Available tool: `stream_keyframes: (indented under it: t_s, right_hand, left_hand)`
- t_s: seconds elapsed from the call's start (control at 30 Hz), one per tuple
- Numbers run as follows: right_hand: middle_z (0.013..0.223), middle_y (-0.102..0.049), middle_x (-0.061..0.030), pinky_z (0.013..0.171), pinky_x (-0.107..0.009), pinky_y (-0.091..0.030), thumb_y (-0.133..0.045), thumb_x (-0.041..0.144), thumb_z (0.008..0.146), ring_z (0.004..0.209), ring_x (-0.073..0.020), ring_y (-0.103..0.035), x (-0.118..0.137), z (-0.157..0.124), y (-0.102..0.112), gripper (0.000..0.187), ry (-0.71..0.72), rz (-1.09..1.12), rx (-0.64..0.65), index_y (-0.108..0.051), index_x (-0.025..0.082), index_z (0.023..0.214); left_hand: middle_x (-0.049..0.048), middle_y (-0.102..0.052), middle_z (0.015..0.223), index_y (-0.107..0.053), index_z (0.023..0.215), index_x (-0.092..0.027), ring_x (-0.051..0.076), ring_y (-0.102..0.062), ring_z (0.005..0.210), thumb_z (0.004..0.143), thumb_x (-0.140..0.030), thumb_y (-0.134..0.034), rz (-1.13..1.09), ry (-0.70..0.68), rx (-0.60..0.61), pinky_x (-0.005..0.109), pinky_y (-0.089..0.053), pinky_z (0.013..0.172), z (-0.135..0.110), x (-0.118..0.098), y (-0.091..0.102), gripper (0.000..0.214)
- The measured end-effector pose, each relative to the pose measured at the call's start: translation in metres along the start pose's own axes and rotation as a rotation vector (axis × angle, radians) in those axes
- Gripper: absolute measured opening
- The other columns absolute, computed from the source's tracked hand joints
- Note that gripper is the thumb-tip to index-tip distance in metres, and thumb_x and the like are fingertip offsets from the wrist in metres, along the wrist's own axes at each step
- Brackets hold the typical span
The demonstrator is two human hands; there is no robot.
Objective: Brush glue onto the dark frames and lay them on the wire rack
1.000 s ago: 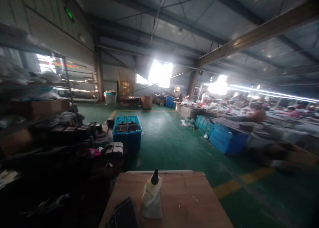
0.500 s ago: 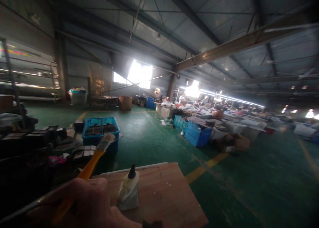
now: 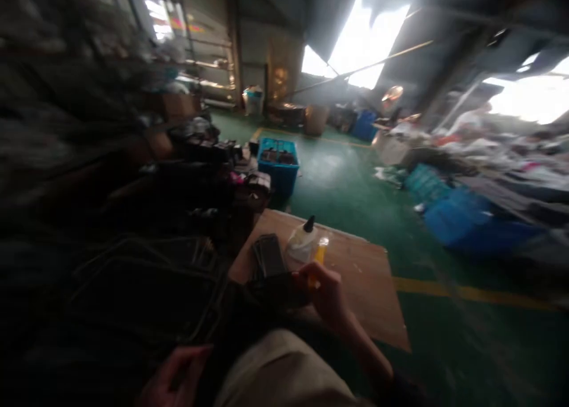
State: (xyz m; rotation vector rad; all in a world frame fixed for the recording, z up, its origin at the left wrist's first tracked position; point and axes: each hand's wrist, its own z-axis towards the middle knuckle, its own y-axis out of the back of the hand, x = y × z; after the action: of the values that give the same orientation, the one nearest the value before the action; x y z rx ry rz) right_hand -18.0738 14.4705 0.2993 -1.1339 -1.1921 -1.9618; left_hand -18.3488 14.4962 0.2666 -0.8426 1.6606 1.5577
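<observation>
My right hand (image 3: 326, 285) is closed around a brush (image 3: 320, 254) with a yellow handle, its pale end pointing up and away. The hand is above a wooden board (image 3: 368, 303), and its fingertips are at the edge of a dark, flat item (image 3: 282, 285) whose kind I cannot make out. Just beyond stands a whitish squeeze bottle (image 3: 302, 244) with a black pointed nozzle. Left of the bottle lie stacked dark, flat pieces (image 3: 269, 256). Low in the view, my left hand (image 3: 178, 371) is dim and blurred beside my lap, its fingers partly hidden.
A blue crate (image 3: 279, 164) holding dark pieces stands on the green floor beyond the board. Dark goods (image 3: 200, 164) crowd the left side, under shelving. To the right are blue bins (image 3: 471, 217) and piled worktables (image 3: 502, 152).
The view has tilted down and swung left. The brush hand, formerly large and close at lower left, now appears farther off over the board. My left hand, lap and the dark pieces have come into view.
</observation>
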Motion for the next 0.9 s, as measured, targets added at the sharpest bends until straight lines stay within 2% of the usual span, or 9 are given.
stream_keyframes:
  t_s: [0.07,0.2,0.37,0.47,0.6,0.67,0.77,0.9]
  right_hand:
    - [0.069,-0.069,0.0011,0.053,-0.017,-0.043,-0.064,0.034,0.086,0.058,-0.0095,-0.059,-0.009,-0.001,0.005,0.016,-0.006,0.019,0.064,-0.061,0.019,0.081]
    - [0.07,-0.07,0.0022,0.058,-0.018,-0.046,-0.066,0.03,0.086,0.061,-0.0101,-0.063,-0.019,-0.012,0.009,0.013,0.009,0.058,0.176,-0.06,0.02,0.081]
    - [0.067,-0.068,0.0031,0.056,-0.018,-0.046,-0.068,0.027,0.085,0.056,-0.0094,-0.061,-0.029,-0.024,0.008,0.01,0.109,0.042,0.252,-0.062,0.02,0.082]
    - [0.071,-0.07,0.0007,0.058,-0.021,-0.048,-0.067,0.027,0.085,0.06,-0.0122,-0.064,-0.038,-0.026,0.008,0.008,0.145,0.061,0.354,-0.063,0.02,0.085]
    - [0.071,-0.069,-0.0017,0.058,-0.023,-0.048,-0.065,0.03,0.087,0.061,-0.0138,-0.063,-0.053,-0.03,0.009,0.009,0.243,0.086,0.48,-0.065,0.021,0.086]
    - [0.073,-0.067,-0.0021,0.058,-0.023,-0.046,-0.061,0.028,0.09,0.062,-0.0129,-0.061,-0.062,-0.033,0.01,0.009,0.315,0.115,0.607,-0.066,0.021,0.09]
    - [0.074,-0.063,-0.0021,0.058,-0.023,-0.044,-0.052,0.025,0.094,0.062,-0.0117,-0.056,-0.072,-0.035,0.011,0.015,0.416,0.164,0.869,-0.065,0.02,0.099]
    - [0.081,-0.059,-0.0043,0.065,-0.025,-0.044,-0.051,0.03,0.094,0.072,-0.0137,-0.053,-0.068,-0.029,0.016,0.022,0.498,0.242,1.149,-0.064,0.017,0.105]
  left_hand:
    - [0.0015,-0.07,0.093,-0.068,0.097,-0.026,0.02,-0.066,0.087,0.08,-0.046,-0.065,0.013,0.006,-0.038,0.033,-0.054,0.079,-0.014,0.003,0.0,0.027]
    - [0.0034,-0.067,0.108,-0.066,0.106,-0.025,0.02,-0.062,0.104,0.081,-0.04,-0.067,-0.064,-0.084,-0.018,0.034,-0.049,0.094,-0.015,-0.012,-0.02,0.029]
    - [0.002,-0.066,0.103,-0.067,0.103,-0.025,0.017,-0.062,0.099,0.082,-0.029,-0.068,-0.04,-0.152,-0.056,0.029,-0.048,0.092,-0.02,-0.023,-0.039,0.021]
    - [0.0014,-0.066,0.095,-0.068,0.095,-0.024,0.015,-0.062,0.092,0.084,-0.022,-0.065,-0.019,-0.178,-0.082,0.027,-0.049,0.085,-0.031,-0.02,-0.04,0.012]
    - [0.0022,-0.063,0.099,-0.067,0.095,-0.024,0.014,-0.061,0.093,0.086,-0.015,-0.061,-0.003,-0.195,0.0,0.027,-0.048,0.084,-0.054,-0.009,-0.031,0.014]
    - [0.0025,-0.063,0.102,-0.066,0.098,-0.025,0.014,-0.06,0.094,0.086,-0.012,-0.061,0.023,-0.216,0.073,0.026,-0.048,0.084,-0.07,-0.002,-0.024,0.018]
    - [0.0037,-0.063,0.1,-0.065,0.103,-0.024,0.013,-0.061,0.091,0.089,-0.013,-0.056,0.093,-0.294,0.209,0.024,-0.047,0.081,-0.095,0.009,-0.015,0.02]
    - [0.0055,-0.06,0.092,-0.065,0.1,-0.022,0.014,-0.058,0.084,0.093,-0.021,-0.046,0.163,-0.351,0.344,0.025,-0.045,0.072,-0.119,0.014,-0.015,0.021]
